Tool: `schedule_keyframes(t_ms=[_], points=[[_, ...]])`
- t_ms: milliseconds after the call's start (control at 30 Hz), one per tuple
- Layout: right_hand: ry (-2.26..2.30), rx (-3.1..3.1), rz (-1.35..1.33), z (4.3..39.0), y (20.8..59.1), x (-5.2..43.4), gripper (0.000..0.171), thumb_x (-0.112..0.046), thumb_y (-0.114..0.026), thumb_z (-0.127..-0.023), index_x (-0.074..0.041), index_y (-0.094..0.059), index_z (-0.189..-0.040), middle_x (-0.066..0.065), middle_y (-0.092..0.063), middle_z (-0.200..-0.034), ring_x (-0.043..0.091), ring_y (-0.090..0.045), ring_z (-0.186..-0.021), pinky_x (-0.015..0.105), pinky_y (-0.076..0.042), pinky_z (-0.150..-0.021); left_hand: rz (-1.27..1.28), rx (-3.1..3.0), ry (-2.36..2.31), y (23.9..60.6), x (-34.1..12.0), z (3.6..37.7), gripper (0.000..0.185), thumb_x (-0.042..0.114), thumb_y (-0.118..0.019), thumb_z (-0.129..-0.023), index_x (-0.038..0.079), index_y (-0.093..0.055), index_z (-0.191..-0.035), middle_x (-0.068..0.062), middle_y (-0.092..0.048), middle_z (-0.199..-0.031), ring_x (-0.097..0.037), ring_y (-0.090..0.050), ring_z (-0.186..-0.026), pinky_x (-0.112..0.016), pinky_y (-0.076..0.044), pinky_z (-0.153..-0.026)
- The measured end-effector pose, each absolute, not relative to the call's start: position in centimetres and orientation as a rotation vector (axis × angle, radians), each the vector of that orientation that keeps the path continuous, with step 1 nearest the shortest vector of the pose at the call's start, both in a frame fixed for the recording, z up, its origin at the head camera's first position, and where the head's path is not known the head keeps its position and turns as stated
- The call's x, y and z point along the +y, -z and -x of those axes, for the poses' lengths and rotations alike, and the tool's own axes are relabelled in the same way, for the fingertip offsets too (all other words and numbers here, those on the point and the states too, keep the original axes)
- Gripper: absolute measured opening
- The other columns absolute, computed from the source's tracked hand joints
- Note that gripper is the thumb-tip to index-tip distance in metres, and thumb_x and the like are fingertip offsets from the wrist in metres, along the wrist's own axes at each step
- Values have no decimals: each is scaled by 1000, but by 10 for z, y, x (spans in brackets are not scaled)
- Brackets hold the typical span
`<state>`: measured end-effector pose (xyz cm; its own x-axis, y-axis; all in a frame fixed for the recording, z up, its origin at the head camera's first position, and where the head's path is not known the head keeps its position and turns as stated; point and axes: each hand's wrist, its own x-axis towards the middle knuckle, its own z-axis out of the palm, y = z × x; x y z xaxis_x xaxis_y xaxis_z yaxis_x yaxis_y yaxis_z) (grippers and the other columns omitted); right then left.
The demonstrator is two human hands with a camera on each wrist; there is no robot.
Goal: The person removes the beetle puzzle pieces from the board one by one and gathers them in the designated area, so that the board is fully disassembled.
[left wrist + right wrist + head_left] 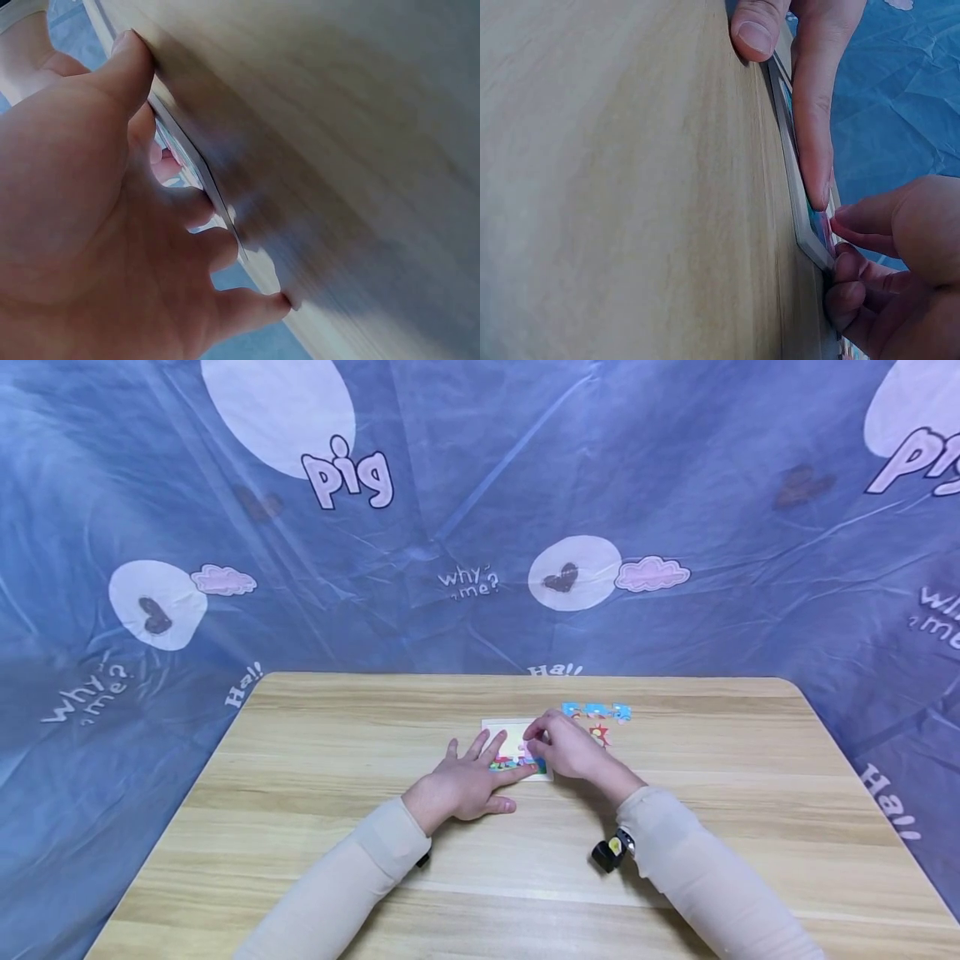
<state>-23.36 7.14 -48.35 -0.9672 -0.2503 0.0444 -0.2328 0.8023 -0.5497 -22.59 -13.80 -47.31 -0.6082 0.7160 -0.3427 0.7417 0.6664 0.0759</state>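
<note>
A small white-framed puzzle board [491, 724] lies on the table, with colourful puzzle pieces [501, 762] along its near side. My left hand [467, 783] rests across the board's near left part, fingers spread and index finger stretched over the pieces. At the board's right side my right hand [572, 748] pinches a pinkish puzzle piece [522, 748] between thumb and fingertips, mostly covered by them. In the right wrist view the right fingertips meet at the board's corner [810, 238], close to the left index fingertip. The left wrist view shows the left palm [67, 202] beside the board's edge.
Several loose blue puzzle pieces [596, 710] lie behind the right hand. A piece with a red sun [600, 732] is nearer, partly behind that hand. The wooden table [315, 760] ends at a blue printed cloth [420, 635].
</note>
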Motion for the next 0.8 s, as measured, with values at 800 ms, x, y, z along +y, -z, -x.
schedule_keyframes(t_ms=[800], points=[[957,2938,392,234,484,76,12,-14,-64,-90,-12,-71,-100,1,-61,-92,14,-53,-76,31,-44,-70,-1142,2561,96,475,-135,223,61,63,-39,-92,58,-9,-144,-8,4,-161,-33,2,-147,-69,-17,-106]])
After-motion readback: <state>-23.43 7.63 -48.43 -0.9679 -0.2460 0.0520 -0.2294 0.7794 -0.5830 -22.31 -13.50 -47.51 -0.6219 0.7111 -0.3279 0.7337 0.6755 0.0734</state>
